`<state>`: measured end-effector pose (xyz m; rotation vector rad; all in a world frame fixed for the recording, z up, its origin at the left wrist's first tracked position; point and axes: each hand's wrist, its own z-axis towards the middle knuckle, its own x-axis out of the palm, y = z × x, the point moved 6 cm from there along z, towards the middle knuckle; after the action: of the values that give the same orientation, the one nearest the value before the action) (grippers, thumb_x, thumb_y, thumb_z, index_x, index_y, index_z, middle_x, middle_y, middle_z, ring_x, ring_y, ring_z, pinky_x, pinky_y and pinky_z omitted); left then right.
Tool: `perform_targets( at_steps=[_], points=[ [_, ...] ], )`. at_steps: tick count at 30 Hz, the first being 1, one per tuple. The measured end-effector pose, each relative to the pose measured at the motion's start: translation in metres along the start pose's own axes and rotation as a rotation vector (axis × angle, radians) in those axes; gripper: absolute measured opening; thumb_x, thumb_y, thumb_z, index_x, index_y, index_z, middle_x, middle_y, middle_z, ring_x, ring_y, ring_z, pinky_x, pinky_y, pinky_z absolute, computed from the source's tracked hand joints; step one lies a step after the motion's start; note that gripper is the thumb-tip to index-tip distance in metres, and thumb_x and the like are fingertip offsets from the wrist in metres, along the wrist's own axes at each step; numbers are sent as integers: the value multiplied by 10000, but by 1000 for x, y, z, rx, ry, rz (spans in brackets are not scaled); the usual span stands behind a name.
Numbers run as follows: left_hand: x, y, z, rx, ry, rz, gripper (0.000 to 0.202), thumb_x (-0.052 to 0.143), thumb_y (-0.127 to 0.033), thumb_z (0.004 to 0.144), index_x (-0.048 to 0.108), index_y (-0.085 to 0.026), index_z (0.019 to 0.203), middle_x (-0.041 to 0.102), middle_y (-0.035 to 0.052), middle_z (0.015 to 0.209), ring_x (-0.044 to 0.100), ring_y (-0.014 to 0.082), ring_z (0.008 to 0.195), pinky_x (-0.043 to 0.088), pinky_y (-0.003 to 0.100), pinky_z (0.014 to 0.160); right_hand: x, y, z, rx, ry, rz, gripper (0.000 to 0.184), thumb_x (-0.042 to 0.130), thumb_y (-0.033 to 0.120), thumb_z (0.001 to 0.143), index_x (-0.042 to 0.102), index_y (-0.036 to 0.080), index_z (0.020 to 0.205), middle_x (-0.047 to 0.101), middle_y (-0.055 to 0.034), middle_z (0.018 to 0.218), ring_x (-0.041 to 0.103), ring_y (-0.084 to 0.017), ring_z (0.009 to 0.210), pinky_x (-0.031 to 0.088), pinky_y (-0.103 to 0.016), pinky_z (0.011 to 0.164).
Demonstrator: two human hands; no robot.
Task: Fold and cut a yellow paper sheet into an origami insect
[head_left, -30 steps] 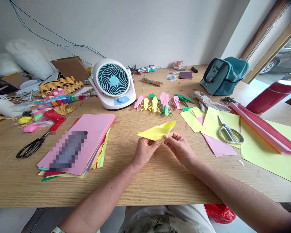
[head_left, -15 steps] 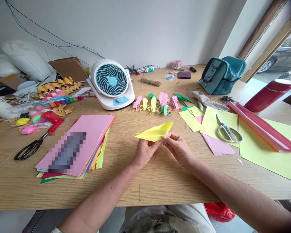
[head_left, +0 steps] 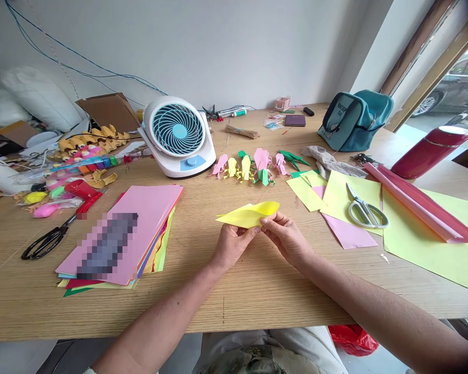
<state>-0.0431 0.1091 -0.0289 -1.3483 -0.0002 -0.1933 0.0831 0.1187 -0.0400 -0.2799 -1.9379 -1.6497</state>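
Observation:
A folded piece of yellow paper [head_left: 248, 214] is held just above the wooden table [head_left: 242, 291], in front of me at the middle. My left hand [head_left: 231, 244] pinches its near edge from below left. My right hand [head_left: 286, 236] pinches the same edge from the right, fingertips almost meeting the left hand's. The paper's far flap curves upward. Beyond it stands a row of small folded paper figures [head_left: 257, 166] in pink, yellow and green.
A stack of coloured paper sheets [head_left: 140, 223] lies to the left, black scissors [head_left: 42, 243] beside it. A white and blue desk fan [head_left: 179, 135] stands behind. Right: yellow and pink sheets [head_left: 421, 234], grey scissors [head_left: 364, 210], a pink roll [head_left: 417, 205], a teal bag [head_left: 353, 122], a red flask [head_left: 431, 150].
The yellow paper's far flap, pointed and raised before, now curls over into a rounded fold. Both hands stay pinched at the same spot.

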Motion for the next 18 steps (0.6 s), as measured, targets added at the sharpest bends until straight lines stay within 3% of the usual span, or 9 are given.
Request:
perform_targets(
  at_steps=[8, 18],
  points=[
    [0, 1, 0, 43, 10, -5, 341, 751, -329, 808, 686, -165, 1099, 743, 66, 1097, 696, 200, 994, 545, 317, 923, -2, -2, 2, -6, 26, 3, 218, 860, 351, 669, 694, 211, 695, 601, 39, 679, 534, -103, 701, 459, -258, 793],
    [2, -4, -1, 26, 10, -3, 333, 746, -336, 813, 697, -165, 1094, 735, 71, 1133, 683, 222, 1056, 523, 342, 975, -1, 1, 0, -2, 53, 20, 205, 843, 326, 700, 678, 209, 666, 600, 38, 699, 539, -98, 727, 447, -240, 804]
  ],
)
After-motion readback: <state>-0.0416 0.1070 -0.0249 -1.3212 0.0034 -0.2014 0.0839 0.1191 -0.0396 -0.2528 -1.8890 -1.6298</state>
